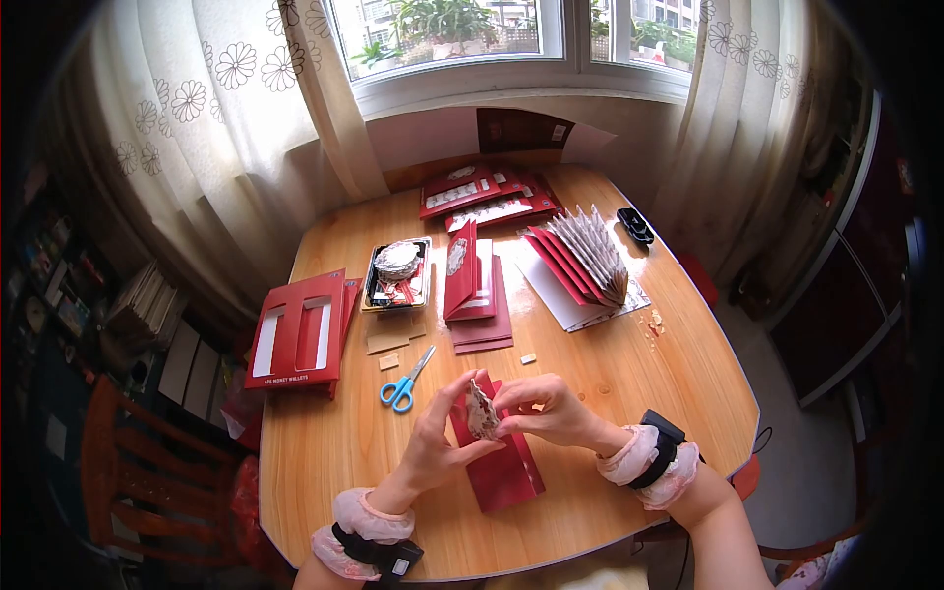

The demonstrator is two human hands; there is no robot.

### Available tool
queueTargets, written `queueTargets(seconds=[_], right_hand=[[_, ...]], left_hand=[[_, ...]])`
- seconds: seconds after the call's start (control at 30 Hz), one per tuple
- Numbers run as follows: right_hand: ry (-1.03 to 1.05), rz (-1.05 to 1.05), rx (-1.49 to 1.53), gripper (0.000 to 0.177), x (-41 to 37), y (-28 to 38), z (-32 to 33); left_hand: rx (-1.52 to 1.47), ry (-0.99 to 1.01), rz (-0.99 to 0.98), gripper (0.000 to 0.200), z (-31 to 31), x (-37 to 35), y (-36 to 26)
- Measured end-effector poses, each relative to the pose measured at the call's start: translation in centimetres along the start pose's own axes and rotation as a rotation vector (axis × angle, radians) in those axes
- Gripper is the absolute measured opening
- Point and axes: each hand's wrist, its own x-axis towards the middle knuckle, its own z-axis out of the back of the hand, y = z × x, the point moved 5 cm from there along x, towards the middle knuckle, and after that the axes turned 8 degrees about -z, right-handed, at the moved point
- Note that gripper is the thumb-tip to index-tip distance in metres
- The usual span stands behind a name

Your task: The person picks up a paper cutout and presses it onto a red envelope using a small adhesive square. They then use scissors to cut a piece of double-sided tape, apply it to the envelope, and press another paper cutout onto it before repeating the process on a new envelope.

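A small patterned paper cut-out with a wavy edge (482, 411) is held up on its side above the table. My left hand (431, 438) grips it between the thumb below and the fingers at the top. My right hand (553, 408) is closed in a pinch at the cut-out's right side; fingertips meet its edge. Beneath both hands lies a red money wallet (506, 480), partly covered by them. Blue-handled scissors (398, 394) rest to the left of my left hand. A small white block (528, 359) sits beyond my right hand.
A tray (393, 310) holds round cut-outs and scraps. Red packs printed "money wallets" (295, 339) lie left; more red packs (472, 197) lie at the back. Folded wallets (470, 280), a fanned patterned stack (590, 258) and a black object (635, 226) stand across the table (629, 379).
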Motion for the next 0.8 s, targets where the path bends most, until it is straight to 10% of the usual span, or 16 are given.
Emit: queueTargets(seconds=[0.8], right_hand=[[0.024, 0.001, 0.052, 0.009, 0.1, 0.1, -0.5]], left_hand=[[-0.158, 0.033, 0.061, 0.089, 0.0, 0.1, -0.1]])
